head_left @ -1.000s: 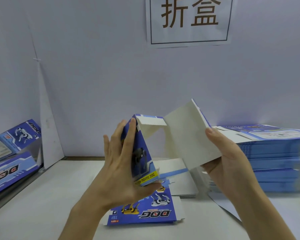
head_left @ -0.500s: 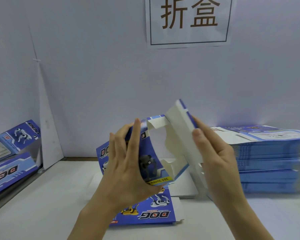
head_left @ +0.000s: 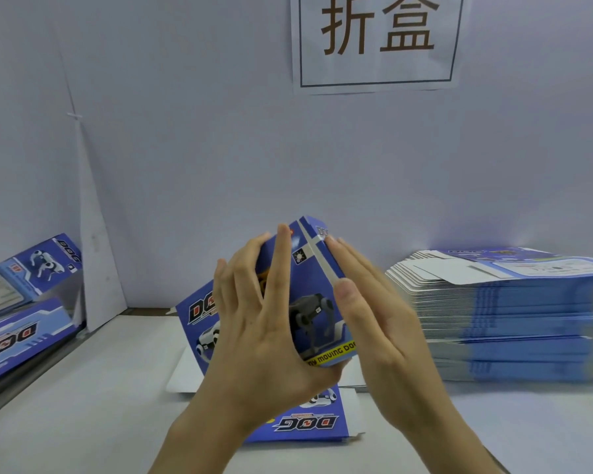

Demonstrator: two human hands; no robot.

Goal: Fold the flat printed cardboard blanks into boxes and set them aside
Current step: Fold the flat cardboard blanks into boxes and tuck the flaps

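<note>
Cardboard box point(head_left: 308, 302), blue with a robot dog and a yellow strip printed on it, is held upright in the air above the surface point(head_left: 100, 405), in the middle of the view and between both hands. The left hand point(head_left: 264, 336) grips it, fingers spread up the printed front and thumb hooked under the bottom edge. The right hand point(head_left: 377, 330) is flat, its straight fingers pressing a white-edged side panel against the box; the hand is blurred, so whether that panel sits fully closed cannot be told. Directly below, a flat blank point(head_left: 308, 425) lies printed side up on the surface. A tall stack of flat blanks point(head_left: 510, 302) stands to the right, near the right hand. Finished boxes point(head_left: 21, 302) lean at the far left edge. A paper sign point(head_left: 377, 39) hangs on the wall point(head_left: 185, 148) behind.
</note>
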